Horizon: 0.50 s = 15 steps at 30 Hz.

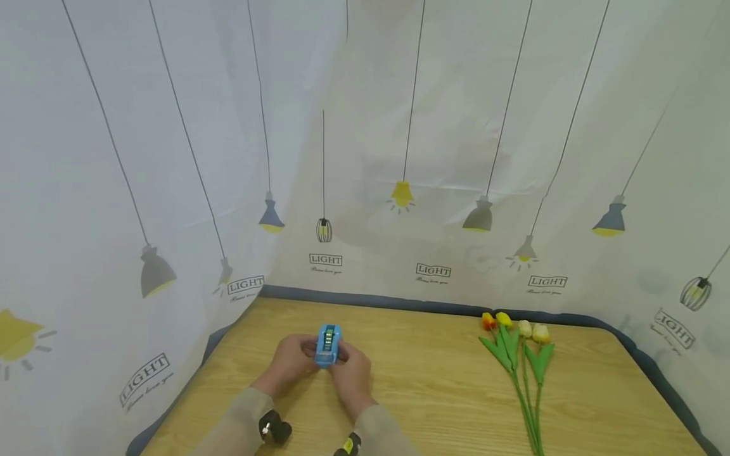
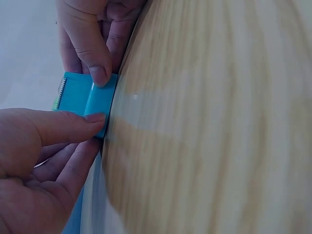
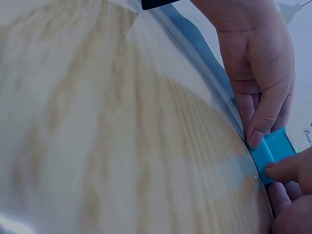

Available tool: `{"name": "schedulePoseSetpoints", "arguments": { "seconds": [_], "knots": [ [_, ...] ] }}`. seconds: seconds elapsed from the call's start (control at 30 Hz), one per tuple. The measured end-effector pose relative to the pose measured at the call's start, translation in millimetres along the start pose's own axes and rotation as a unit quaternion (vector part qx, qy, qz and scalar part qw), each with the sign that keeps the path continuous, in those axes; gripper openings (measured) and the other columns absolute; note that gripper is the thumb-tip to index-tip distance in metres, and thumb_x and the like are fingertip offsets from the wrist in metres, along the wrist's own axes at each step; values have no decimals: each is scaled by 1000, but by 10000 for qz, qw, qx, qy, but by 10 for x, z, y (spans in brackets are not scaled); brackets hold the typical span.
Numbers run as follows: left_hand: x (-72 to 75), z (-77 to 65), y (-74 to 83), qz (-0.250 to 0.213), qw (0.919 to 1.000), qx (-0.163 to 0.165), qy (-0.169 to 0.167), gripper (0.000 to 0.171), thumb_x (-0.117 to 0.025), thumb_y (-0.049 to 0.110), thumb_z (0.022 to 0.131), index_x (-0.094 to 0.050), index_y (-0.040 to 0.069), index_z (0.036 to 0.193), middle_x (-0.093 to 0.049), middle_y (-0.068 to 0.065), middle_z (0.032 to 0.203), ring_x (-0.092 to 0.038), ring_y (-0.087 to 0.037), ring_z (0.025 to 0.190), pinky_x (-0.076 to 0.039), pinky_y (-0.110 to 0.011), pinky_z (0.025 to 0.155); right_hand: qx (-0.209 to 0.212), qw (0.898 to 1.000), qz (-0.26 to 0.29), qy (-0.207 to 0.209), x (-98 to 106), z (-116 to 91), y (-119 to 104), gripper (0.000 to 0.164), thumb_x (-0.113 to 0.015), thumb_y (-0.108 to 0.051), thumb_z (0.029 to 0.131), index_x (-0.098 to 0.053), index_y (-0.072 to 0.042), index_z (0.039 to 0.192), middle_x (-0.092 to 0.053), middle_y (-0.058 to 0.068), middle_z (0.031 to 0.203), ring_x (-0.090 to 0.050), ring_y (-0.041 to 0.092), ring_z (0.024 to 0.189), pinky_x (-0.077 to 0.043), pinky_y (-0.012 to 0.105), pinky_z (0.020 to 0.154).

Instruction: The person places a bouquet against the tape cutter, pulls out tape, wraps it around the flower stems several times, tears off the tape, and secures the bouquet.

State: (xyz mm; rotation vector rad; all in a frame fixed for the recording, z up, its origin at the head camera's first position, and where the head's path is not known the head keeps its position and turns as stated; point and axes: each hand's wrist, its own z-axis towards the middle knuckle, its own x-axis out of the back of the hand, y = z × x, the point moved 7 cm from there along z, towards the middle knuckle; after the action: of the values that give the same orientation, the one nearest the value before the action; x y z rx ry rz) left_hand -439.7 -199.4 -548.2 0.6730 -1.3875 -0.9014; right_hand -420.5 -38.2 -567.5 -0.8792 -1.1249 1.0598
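A small blue tape dispenser (image 1: 327, 347) is held between both hands over the left part of the table. Its top slot, with something greenish inside, shows in the head view. The left hand (image 1: 291, 358) pinches its left side; the right hand (image 1: 352, 377) grips the right side. From the left wrist, the blue dispenser (image 2: 80, 97) shows a smooth face with a serrated strip along one edge, and both thumbs press on this face. The same face of the dispenser (image 3: 273, 148), with both thumbs on it, appears in the right wrist view. Fingers hide its sides.
Several artificial tulips (image 1: 527, 361), red-orange, yellow and whitish with green stems, lie at the table's right. The wooden table (image 1: 433, 380) meets a pale curtain (image 1: 365, 158) printed with hanging lamps at the back and sides. Dark devices (image 1: 275, 427) are strapped near the wrists.
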Motion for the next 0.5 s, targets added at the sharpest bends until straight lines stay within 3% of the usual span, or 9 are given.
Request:
{"name": "schedulePoseSetpoints", "arguments": {
  "seconds": [0.17,0.37,0.5],
  "knots": [
    [-121,60,64,81,9998,-187,-5,53,-90,-2,75,-74,-2,125,-79,-11,104,-76,-20,91,-66,-36,81,58,9999,-115,18,151,4,48,41,-80,-4,92,-73,-7,133,-78,10,125,-75,24,115,-63,40,98],
    [-270,69,126,94,9997,-171,-129,54,-90,-3,73,-74,-4,125,-79,-10,102,-75,-19,90,-65,-34,78,-29,9995,-279,121,344,-20,98,41,-80,-2,91,-73,-6,132,-80,8,120,-75,24,114,-63,42,99],
    [-307,75,167,67,9999,-145,-30,55,-89,-5,72,-74,-4,125,-78,-10,101,-74,-19,89,-65,-35,78,-73,9997,-225,15,407,-24,94,39,-79,-5,93,-73,-5,132,-79,9,122,-75,25,115,-62,43,100]
  ]
}}
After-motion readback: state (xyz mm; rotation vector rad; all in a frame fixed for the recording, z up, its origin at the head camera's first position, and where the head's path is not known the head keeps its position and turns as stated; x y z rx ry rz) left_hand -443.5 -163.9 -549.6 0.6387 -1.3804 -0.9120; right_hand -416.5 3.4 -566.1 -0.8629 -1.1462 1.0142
